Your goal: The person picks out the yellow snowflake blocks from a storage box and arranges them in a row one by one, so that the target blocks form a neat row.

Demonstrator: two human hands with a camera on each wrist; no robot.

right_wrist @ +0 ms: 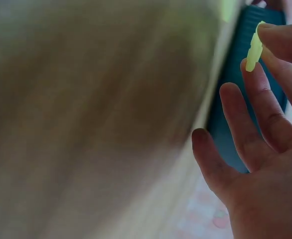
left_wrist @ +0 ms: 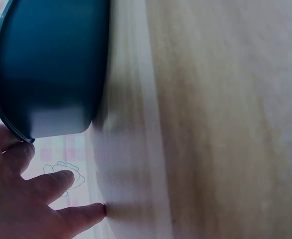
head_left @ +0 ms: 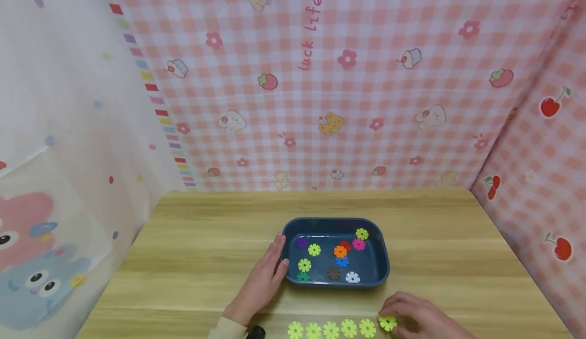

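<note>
My right hand point(head_left: 423, 316) pinches a yellow-green notched disc point(head_left: 387, 322) at the right end of a row of similar discs point(head_left: 331, 330) near the table's front edge. In the right wrist view, thumb and fingertips of the hand point(right_wrist: 265, 134) hold the disc point(right_wrist: 254, 50) by its edges, the other fingers spread. My left hand point(head_left: 262, 280) rests against the left end of the dark blue tray point(head_left: 336, 284), fingers fairly straight. The left wrist view shows that hand point(left_wrist: 34, 194) at the tray's rim point(left_wrist: 51, 64).
Inside the tray lie several loose discs: purple point(head_left: 301, 243), orange point(head_left: 340, 251), pink point(head_left: 358, 244), blue, red, brown, green, yellow-green and white point(head_left: 352, 277). Wooden table point(head_left: 206, 247) surrounds it. A checked cloth point(head_left: 293, 105) hangs behind; a black object point(head_left: 256, 333) sits by the left wrist.
</note>
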